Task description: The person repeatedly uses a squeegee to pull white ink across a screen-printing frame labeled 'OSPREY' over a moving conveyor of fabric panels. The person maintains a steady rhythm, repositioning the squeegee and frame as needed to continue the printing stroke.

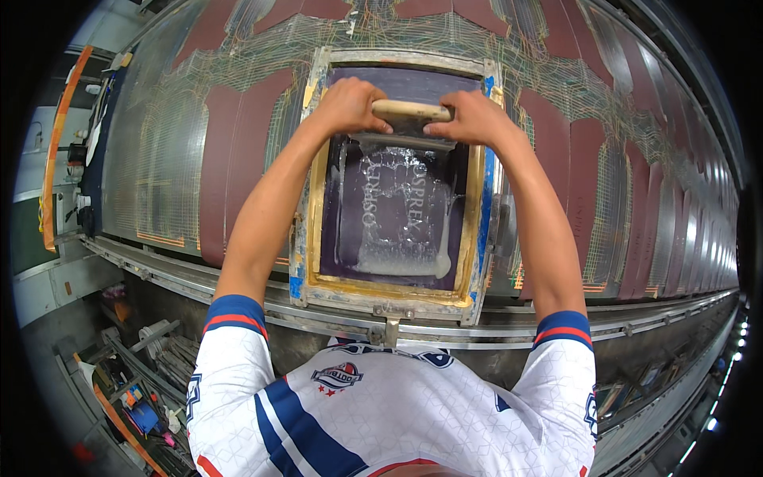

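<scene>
Both my arms reach forward to a squeegee [411,110] with a pale wooden handle, lying crosswise near the far end of a printing screen [316,203]. My left hand [350,106] is closed round the handle's left end, thumb underneath. At the other end my right hand [470,118] grips it the same way. The screen has a dark purple mesh, a worn frame with yellow and blue tape, and pale lettering in the mesh. Clear, glossy ink [397,256] lies in a wet film on the near side of the blade, thickest along the near edge.
Beneath the screen runs a long table [151,183] bearing maroon fabric pieces [230,159] and tangled coloured line marks. A metal rail [636,316] follows its near edge. Tools and clutter [143,417] sit on a lower shelf at the left.
</scene>
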`<state>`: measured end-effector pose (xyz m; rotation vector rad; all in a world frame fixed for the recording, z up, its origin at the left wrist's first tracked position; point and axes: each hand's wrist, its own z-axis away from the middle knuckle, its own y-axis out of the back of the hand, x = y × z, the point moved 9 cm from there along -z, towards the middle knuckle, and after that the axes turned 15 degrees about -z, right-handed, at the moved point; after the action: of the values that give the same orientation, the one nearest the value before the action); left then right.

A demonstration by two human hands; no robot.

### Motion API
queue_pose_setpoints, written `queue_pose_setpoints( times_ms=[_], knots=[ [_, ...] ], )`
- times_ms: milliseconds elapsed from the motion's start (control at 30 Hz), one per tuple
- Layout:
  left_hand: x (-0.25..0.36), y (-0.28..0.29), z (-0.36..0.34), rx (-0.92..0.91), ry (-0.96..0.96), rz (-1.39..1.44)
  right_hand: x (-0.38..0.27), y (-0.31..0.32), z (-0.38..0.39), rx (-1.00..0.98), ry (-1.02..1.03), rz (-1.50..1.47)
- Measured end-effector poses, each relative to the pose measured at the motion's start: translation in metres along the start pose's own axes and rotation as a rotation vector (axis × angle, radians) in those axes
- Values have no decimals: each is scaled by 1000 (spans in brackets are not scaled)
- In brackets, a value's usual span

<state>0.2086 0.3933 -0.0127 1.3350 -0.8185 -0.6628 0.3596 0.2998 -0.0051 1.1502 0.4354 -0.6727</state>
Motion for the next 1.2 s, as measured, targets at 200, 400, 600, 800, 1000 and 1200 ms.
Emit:
queue_pose_setpoints(
  times_ms=[200,400,600,800,1000,1200],
  knots=[
    [9,-16,11,64,-87,-9,18,-36,-8,55,42,77],
    [54,-26,107,110,-129,33,1,-93,80,80,80,119],
    [121,-40,265,144,-162,9,-43,-181,213,215,363,70],
    [98,-28,219,102,-186,63,-27,-154,172,33,141,51],
    [37,-7,72,142,-173,48,6,-62,37,66,145,41],
    [5,-14,9,102,-85,50,27,-31,-26,25,60,1]
  ],
)
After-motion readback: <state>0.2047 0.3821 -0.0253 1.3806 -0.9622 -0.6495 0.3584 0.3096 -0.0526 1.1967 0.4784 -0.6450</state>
